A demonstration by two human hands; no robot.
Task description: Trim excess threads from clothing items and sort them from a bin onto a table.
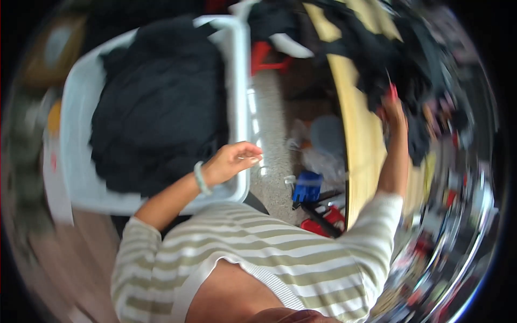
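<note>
Pale wooden table (pixel 366 156): dark cloth (pixel 371 67) on top. White tub (pixel 242 97): black fabric (pixel 161 107) heaped inside.

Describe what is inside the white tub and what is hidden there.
The white tub holds a heap of black cloth, its top in view. The cloth covers most of the bottom, so anything underneath cannot be seen.

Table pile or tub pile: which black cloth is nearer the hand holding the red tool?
The table pile: it lies by the right hand, which grips the red tool. The tub pile is nearer the left hand.
</note>
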